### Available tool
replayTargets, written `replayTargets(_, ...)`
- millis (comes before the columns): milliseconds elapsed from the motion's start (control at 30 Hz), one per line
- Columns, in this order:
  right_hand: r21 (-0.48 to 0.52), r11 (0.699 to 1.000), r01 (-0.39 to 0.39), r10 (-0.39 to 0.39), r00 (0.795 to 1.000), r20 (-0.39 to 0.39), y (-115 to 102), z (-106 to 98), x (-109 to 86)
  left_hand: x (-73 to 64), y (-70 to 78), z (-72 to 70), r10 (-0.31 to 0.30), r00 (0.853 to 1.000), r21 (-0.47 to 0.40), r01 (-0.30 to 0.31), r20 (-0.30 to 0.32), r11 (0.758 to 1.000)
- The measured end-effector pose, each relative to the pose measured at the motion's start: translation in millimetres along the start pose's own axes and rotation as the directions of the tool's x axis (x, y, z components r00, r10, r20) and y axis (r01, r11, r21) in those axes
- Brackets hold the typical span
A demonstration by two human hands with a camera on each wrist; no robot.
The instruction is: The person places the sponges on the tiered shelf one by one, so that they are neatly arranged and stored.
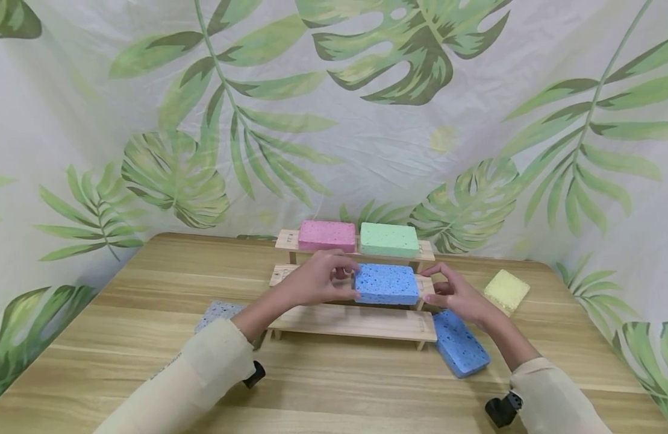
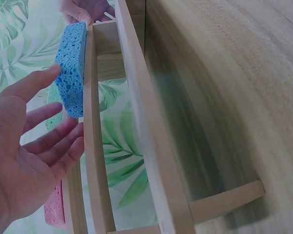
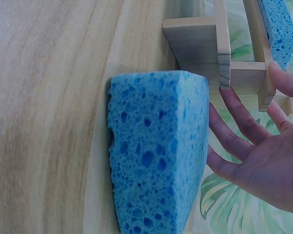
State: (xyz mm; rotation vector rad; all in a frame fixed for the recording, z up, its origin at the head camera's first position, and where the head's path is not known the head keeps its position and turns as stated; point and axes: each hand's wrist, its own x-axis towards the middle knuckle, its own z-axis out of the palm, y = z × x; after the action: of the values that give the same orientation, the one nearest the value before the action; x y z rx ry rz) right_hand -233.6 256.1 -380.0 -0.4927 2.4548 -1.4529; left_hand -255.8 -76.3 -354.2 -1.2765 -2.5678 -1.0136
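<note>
A blue sponge [image 1: 387, 283] lies on the middle tier of a three-step wooden rack [image 1: 350, 319], toward its right end. At the sponge's left end is my left hand [image 1: 320, 277]; in the left wrist view the thumb touches the blue sponge [image 2: 72, 68] while the other fingers stay loosely spread. My right hand [image 1: 458, 295] is by the right end of that tier, its thumb at the wood beside the sponge and its fingers relaxed in the right wrist view. Pink [image 1: 326, 235] and green [image 1: 389, 239] sponges sit side by side on the top tier.
A second blue sponge [image 1: 459, 343] lies on the table at the rack's right, below my right hand. Farther right is a yellow sponge [image 1: 507, 292]. A grey sponge [image 1: 217, 313] is partly hidden behind my left forearm. A leaf-patterned cloth [image 1: 377, 132] hangs behind the table.
</note>
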Motion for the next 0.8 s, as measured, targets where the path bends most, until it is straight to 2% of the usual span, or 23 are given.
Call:
replayTargets(133, 0.002, 1.000, -0.003, 0.003, 1.000, 0.000, -0.3, 0.3, -0.4, 1.9, -2.0, 2.1, 0.039, 0.999, -0.032, -0.039, 0.014, 0.999)
replayTargets(233, 0.000, 1.000, -0.004, 0.004, 1.000, -0.003, -0.4, 0.4, -0.3, 4.0, -2.7, 3.7, 0.042, 0.999, -0.042, -0.041, 0.021, 0.998)
replayTargets(500, -0.003, 1.000, 0.000, 0.000, 1.000, -0.003, -1.1, -0.2, -0.9, 11.0, -1.1, 6.2, 0.003, 1.000, -0.020, -0.003, 0.029, 1.000)
replayTargets(800, -0.006, 1.000, -0.003, 0.003, 1.000, -0.003, -0.3, 0.3, 0.6, 16.2, 4.0, 7.9, -0.068, 0.997, 0.013, 0.068, 0.048, 0.998)
